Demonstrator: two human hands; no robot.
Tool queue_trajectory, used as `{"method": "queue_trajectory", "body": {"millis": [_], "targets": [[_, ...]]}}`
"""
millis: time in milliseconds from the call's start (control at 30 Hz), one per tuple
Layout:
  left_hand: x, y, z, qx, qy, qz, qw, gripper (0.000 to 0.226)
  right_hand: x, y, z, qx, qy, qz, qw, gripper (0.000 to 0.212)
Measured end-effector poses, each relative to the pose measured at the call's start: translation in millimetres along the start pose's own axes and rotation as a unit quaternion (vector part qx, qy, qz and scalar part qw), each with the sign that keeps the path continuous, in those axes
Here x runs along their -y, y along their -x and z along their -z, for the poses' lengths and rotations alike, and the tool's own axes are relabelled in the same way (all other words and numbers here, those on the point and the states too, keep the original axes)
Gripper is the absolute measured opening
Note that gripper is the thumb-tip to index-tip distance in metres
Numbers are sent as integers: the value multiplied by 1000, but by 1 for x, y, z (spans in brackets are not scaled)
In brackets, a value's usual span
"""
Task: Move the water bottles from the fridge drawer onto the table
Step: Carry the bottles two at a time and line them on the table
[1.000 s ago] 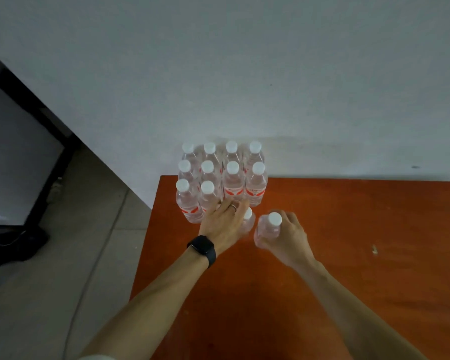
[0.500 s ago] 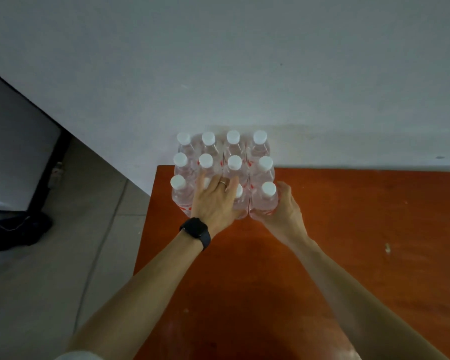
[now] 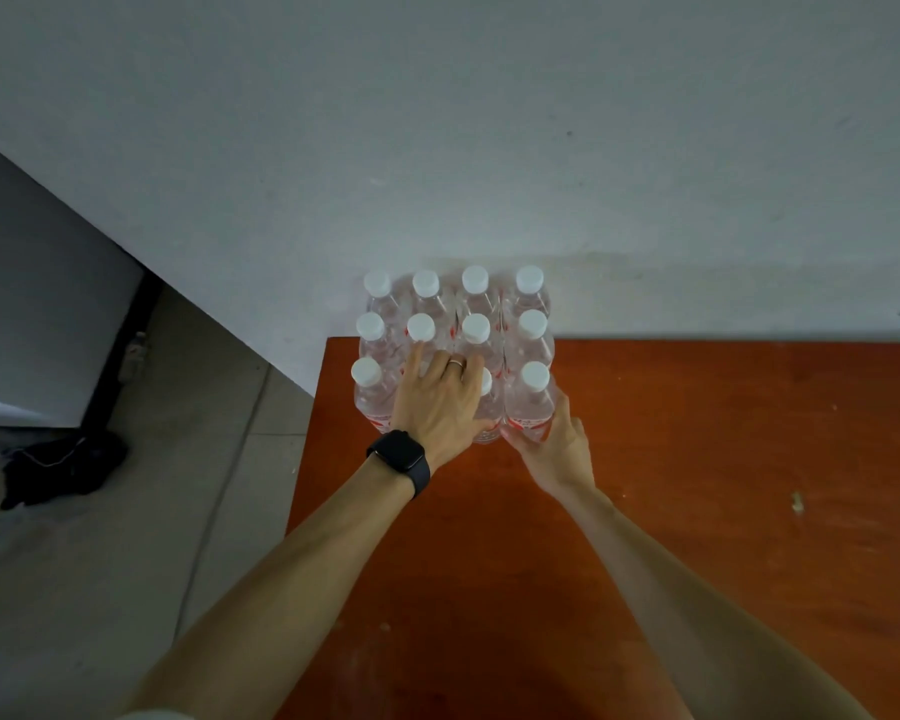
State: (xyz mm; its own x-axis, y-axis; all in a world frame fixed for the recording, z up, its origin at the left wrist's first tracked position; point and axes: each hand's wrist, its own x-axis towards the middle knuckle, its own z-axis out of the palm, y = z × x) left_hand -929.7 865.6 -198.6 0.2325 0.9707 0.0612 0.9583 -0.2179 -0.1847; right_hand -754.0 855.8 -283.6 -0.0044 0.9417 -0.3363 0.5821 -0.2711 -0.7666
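Several clear water bottles (image 3: pixel 476 309) with white caps and red labels stand in a tight block at the far left corner of the orange table (image 3: pixel 723 459), against the wall. My left hand (image 3: pixel 440 402) lies over the front row, fingers straight across the bottle tops and thumb against the front of the third bottle (image 3: pixel 487 407). A black watch is on that wrist. My right hand (image 3: pixel 557 444) grips the lower body of the front right bottle (image 3: pixel 531 402), which stands upright in line with the others.
A white wall (image 3: pixel 489 148) rises right behind the bottles. Left of the table is a tiled floor (image 3: pixel 126 563), with a white appliance (image 3: pixel 37 314) and a black object (image 3: pixel 58 470) lying on the floor. A small speck (image 3: pixel 797 502) sits on the table at right.
Both hands moved forward with two bottles and set them into the front row of the block. The view shifted slightly closer to the wall.
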Motion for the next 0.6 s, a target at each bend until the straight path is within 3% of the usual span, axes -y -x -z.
{"method": "queue_trajectory", "body": {"millis": [133,267,600], "targets": [[1,1,-4,-18,18,0,1000,74,-3,-2,-1,19,-24,-15,999,103],[2,1,-4,-17,28,0,999,76,-2,-13,10,34,-40,-26,998,127],[6,-1,6,52,52,-17,997,79,9,-13,22,83,-44,-18,995,114]]}}
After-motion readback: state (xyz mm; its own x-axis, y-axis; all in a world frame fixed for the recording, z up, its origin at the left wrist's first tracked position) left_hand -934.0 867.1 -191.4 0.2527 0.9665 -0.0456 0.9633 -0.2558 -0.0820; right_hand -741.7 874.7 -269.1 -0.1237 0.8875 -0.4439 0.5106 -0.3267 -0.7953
